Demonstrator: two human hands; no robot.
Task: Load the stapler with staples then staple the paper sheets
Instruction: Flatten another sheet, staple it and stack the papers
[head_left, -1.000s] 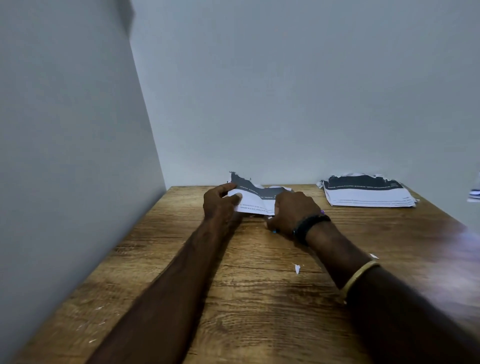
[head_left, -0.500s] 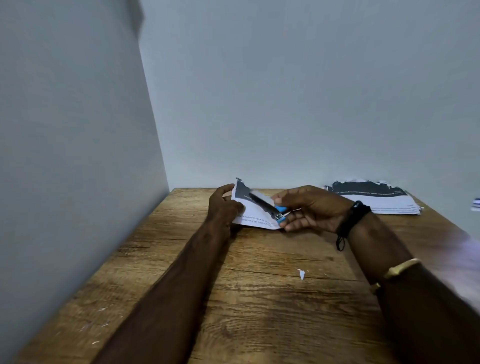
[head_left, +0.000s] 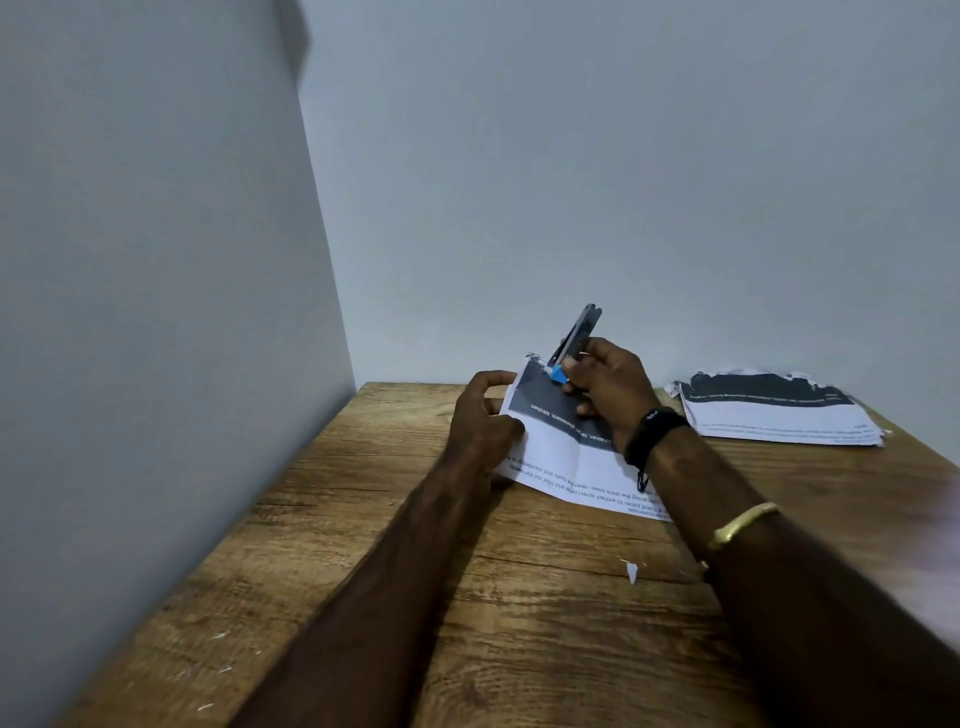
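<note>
A small stapler (head_left: 575, 340), metal with a blue end, stands tilted upward in my right hand (head_left: 608, 387), above the far corner of the paper sheets (head_left: 566, 457). The sheets are white with a dark printed band and upside-down text. They lie on the wooden table (head_left: 467, 597) near the back wall. My left hand (head_left: 480, 423) pinches their left edge, thumb on top. My right wrist covers part of the sheets.
A second stack of printed sheets (head_left: 774, 410) lies at the back right of the table. A small paper scrap (head_left: 631, 571) rests near my right forearm. Grey walls close in the left side and the back.
My right hand has lifted the stapler off the sheets and turned it upright. The sheets have slid toward me and show more of their face. My left hand keeps its hold.
</note>
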